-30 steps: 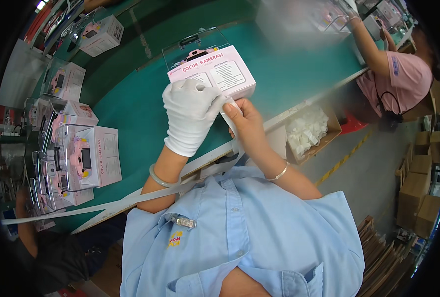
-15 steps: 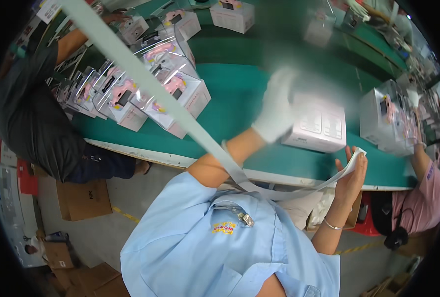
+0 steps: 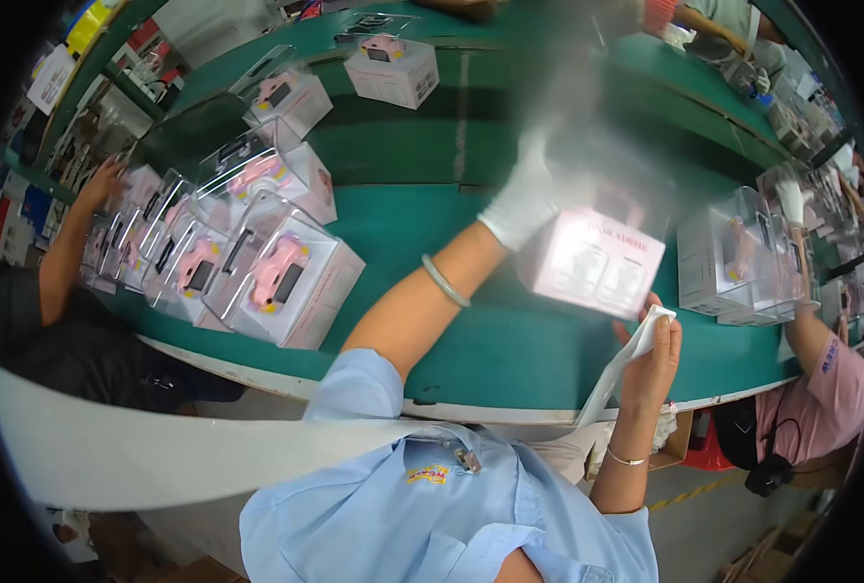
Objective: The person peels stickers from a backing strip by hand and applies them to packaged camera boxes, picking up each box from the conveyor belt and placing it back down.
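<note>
While looking down from the head view, find the white-gloved left hand (image 3: 532,189) against the upper left of a pink-and-white toy-camera box (image 3: 592,257), near the middle of the green tabletop (image 3: 490,360). Cannot tell whether closed on it or merely touching, because of blur around the fingers; nor whether resting flat or lifted, in the case of the box. See the bare right hand (image 3: 657,360) just beside the box's lower right corner, pinching a white strip (image 3: 607,379) between thumb and fingers, hanging down toward the table edge. Note also a wide white band (image 3: 189,462) stretching from the lower left across the blue shirt (image 3: 568,515).

Farther left, see clear-covered toy-camera packages (image 3: 306,291) with pink cameras, standing close together, near a co-worker's forearm (image 3: 61,262). To the right, find more packages (image 3: 714,257), and near them a pink sleeve (image 3: 821,379). Below the table edge, spot a red stool (image 3: 710,455).
</note>
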A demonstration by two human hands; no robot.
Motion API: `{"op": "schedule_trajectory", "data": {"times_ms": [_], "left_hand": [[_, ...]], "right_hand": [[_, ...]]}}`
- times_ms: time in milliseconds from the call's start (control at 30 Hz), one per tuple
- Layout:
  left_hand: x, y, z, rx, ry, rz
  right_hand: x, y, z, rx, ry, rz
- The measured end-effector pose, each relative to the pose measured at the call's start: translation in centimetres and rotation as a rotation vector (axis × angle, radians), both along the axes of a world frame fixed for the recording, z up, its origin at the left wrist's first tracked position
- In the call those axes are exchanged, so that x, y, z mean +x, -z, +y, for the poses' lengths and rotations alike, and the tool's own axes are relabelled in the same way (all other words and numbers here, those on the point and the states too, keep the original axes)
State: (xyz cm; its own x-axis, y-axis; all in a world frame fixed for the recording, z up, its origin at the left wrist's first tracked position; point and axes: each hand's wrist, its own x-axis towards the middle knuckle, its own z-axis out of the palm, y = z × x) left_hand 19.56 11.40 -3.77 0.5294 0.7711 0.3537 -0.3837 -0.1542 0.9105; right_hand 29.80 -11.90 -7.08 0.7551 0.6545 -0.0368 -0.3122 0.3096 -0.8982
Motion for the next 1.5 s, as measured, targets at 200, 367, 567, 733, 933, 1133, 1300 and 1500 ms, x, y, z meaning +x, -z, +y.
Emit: {"op": "schedule_trajectory", "data": {"times_ms": [200, 367, 567, 733, 933, 1133, 1300, 1500], "left_hand": [[-0.3, -4.6, 8.2, 1.033, -0.745, 0.081], [-3.2, -1.3, 11.2, 0.788, -0.809, 0.422], [-4.9, -2.3, 3.7, 0.665, -0.895, 0.487], [-12.3, -4.0, -10.7, 0.535, -0.043, 0.399], [-33.4, -3.8, -14.6, 0.936, -1.014, 0.535], [-47.9, 1.1, -7.4, 0.245, -1.042, 0.577], [-47.4, 3.0, -5.5, 0.178, -1.05, 0.405], [-44.4, 2.6, -8.9, 0.164, -1.239, 0.445]], "right_hand": [[0.2, 1.1, 1.4, -0.07, -0.02, -0.055], [-1.3, 2.6, 1.8, -0.096, -0.061, -0.01], [-2.5, 2.3, 2.7, -0.087, -0.214, 0.019], [-5.3, 1.3, 5.3, 0.004, -0.231, 0.099], [-12.8, -0.9, 8.1, -0.164, -0.625, -0.027], [-20.4, 0.3, 13.2, -0.137, -0.816, 0.04], [-23.9, 1.6, 15.7, -0.009, -0.86, 0.033], [-29.8, 1.2, 16.2, -0.021, -0.859, -0.255]]}}
